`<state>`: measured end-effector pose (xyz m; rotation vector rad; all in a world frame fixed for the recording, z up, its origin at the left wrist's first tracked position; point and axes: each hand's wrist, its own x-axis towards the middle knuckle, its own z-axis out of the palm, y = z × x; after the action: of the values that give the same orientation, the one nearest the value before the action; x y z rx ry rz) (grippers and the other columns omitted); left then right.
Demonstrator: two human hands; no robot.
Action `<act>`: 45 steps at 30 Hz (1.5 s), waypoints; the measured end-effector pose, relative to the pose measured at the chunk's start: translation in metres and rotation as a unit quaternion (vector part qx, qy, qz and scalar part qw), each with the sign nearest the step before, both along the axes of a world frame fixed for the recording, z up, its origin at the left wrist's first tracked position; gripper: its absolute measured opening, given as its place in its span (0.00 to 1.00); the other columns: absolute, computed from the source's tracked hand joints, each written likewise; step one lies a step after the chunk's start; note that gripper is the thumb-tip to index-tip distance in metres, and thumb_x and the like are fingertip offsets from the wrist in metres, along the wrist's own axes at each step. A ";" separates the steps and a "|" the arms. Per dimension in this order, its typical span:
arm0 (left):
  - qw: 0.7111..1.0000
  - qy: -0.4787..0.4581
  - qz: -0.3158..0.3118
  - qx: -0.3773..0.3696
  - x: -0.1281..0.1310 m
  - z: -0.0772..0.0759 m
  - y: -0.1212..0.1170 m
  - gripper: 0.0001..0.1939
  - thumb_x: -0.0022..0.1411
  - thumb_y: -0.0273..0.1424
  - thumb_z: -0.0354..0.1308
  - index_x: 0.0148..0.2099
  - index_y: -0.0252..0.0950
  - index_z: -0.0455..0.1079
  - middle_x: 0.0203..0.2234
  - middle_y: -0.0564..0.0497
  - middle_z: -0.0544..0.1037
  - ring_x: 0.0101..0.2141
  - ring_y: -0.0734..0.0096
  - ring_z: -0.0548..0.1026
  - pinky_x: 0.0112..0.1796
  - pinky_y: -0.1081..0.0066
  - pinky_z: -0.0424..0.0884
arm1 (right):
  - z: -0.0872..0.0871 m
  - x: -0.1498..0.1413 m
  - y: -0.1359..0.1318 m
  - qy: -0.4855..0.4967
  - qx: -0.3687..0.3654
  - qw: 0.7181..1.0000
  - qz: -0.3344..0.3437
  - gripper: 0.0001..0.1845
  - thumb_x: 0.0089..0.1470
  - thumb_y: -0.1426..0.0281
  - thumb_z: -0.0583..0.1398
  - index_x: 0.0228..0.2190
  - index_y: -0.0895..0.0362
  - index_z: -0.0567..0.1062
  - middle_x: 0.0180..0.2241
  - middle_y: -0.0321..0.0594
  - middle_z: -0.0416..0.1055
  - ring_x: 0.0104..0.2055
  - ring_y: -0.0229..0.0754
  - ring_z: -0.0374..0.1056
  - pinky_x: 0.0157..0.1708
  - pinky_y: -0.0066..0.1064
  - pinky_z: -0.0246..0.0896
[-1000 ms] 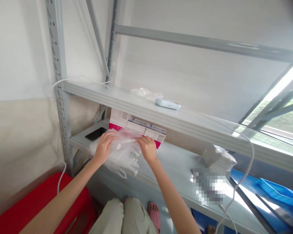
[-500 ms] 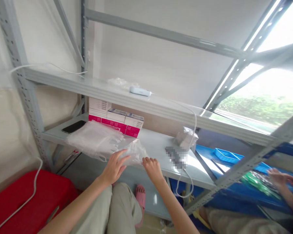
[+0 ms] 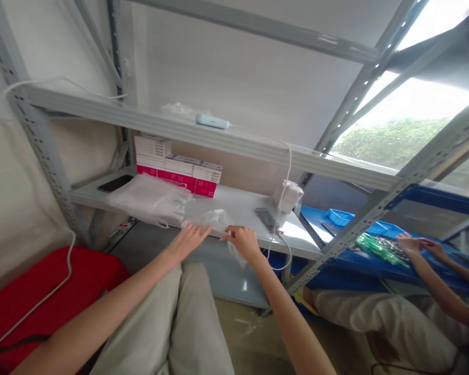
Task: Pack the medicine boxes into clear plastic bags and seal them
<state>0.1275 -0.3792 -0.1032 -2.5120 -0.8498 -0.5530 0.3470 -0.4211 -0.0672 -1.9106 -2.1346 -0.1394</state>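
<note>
Plastic-bag pile [image 3: 148, 197] on lower shelf [image 3: 242, 204], left, before white-and-pink boxes [image 3: 206, 179]. Next, left hand [image 3: 191, 239], fingers curled onto single clear bag [image 3: 214, 217] at shelf's front edge; right hand [image 3: 243, 241] pinching same bag. Farther right, white bundle [image 3: 289, 195].

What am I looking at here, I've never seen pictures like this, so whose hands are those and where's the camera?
There's no machine: it's a person at work, and the camera worn on their head looks forward and down. Their left hand touches clear plastic, its grip hidden; their right hand seems to pinch it. On the lower shelf are a pile of bags, boxes and what looks like a phone. The upper shelf bears a pale blue device and crumpled plastic. At far right are another person's hands.
</note>
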 end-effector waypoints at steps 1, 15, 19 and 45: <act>0.999 0.006 -0.033 -0.011 -0.006 0.001 0.001 0.26 0.64 0.19 0.42 0.62 0.37 0.59 0.38 0.43 0.75 0.34 0.64 0.74 0.38 0.65 0.66 | 0.002 0.001 0.000 0.012 -0.002 1.000 0.002 0.15 0.55 0.54 0.59 0.38 0.48 0.78 0.33 0.37 0.78 0.36 0.44 0.73 0.30 0.28 0.55; 0.991 0.120 -0.051 -0.026 -0.033 0.041 0.002 0.11 0.56 0.20 0.51 0.31 0.31 0.75 0.34 0.39 0.77 0.45 0.53 0.71 0.54 0.53 0.58 | 0.020 0.022 -0.013 0.030 -0.016 0.999 -0.022 0.15 0.60 0.58 0.55 0.37 0.49 0.80 0.33 0.38 0.78 0.37 0.41 0.72 0.32 0.27 0.56; 0.992 0.104 -0.009 -0.078 -0.013 0.058 -0.020 0.14 0.64 0.31 0.51 0.33 0.31 0.76 0.36 0.40 0.78 0.43 0.55 0.73 0.52 0.54 0.61 | 0.028 0.012 -0.012 -0.069 0.026 0.995 -0.060 0.18 0.64 0.62 0.48 0.41 0.52 0.76 0.40 0.43 0.77 0.42 0.43 0.72 0.34 0.27 0.58; 0.989 0.044 0.114 -0.087 0.080 -0.005 0.037 0.26 0.54 0.16 0.51 0.53 0.36 0.70 0.59 0.40 0.64 0.62 0.47 0.54 0.60 0.45 0.44 | 0.043 0.033 -0.017 -0.229 -0.068 0.965 -0.105 0.27 0.59 0.78 0.49 0.59 0.55 0.57 0.40 0.51 0.74 0.43 0.48 0.71 0.37 0.33 0.59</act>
<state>0.2076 -0.3425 -0.1081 -2.5244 -1.1763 -0.3016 0.3804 -0.4377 -0.0239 -2.3723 -2.2535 -0.5408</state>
